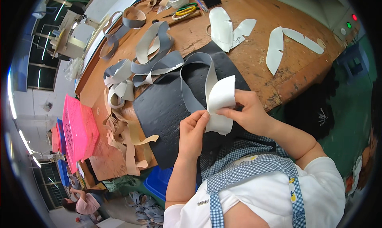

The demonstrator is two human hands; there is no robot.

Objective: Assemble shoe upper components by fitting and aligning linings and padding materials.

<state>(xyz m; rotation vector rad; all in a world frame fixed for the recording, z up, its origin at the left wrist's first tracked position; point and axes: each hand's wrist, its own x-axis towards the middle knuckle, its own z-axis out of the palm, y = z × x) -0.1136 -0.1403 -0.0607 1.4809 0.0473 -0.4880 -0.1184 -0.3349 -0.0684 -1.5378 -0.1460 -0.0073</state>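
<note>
Both hands are on a curved white piece (pixel 223 94), which has a paler flap hanging below it. My left hand (pixel 193 129) pinches its lower left edge between thumb and fingers. At its right side my right hand (pixel 251 113) grips it, thumb in front and fingers partly hidden behind. From this piece a long grey strip (pixel 186 86) loops up and to the left, joining a chain of grey-and-white looped pieces (pixel 153 67). Beneath the hands lies a black mat (pixel 159 118) on the worn wooden table (pixel 294 82).
White paper-like templates (pixel 221 29) and a bent white pair (pixel 274 51) lie farther back. Yellow-handled scissors (pixel 185 11) and a tape roll (pixel 179 0) sit at the far edge. Beige strips (pixel 129 142) hang at left, near a pink basket (pixel 79 126). Another person (pixel 86 204) is at lower left.
</note>
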